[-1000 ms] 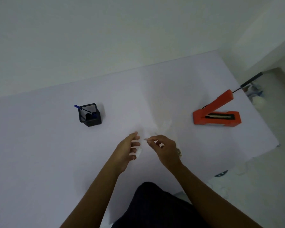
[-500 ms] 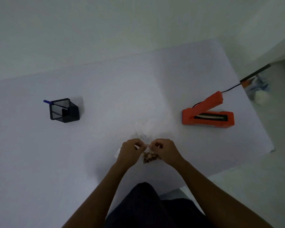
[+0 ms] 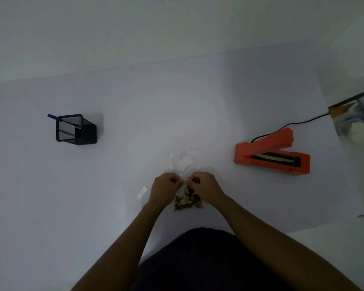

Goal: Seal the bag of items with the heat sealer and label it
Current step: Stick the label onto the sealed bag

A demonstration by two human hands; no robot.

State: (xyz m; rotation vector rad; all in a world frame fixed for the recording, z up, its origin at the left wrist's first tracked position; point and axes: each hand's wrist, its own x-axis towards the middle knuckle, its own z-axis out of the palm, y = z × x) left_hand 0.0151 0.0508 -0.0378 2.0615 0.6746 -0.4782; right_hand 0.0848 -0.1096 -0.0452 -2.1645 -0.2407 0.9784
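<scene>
Clear plastic bunches between the two fists: the left hand (image 3: 165, 186) and right hand (image 3: 204, 186) are both closed tight on the neck of the bag (image 3: 187, 198), knuckles nearly touching, with the brown, nut-like contents hanging just below the fingers and the crumpled open mouth fanning out beyond them. A second ago the hands were apart and loosely pinching at something pale with no filled bag visible between them; now both have gathered it at the neck, which I judge to mean the bag is being readied to carry across to the sealer, with sealing and labelling both still undone. An orange heat sealer (image 3: 272, 155) sits well off to the right of the right hand, its arm raised and its black cord (image 3: 290, 124) running away to the table edge. Just beside the left wrist lies a small white strip (image 3: 142, 192), perhaps the label, too small to be sure. Far out past the left hand stands a black mesh pen holder (image 3: 76, 129) with a blue pen (image 3: 52, 117). Fingertips are hidden by the knuckles, the contents are too dim to identify, and blurred clutter at the right edge is cut off.
</scene>
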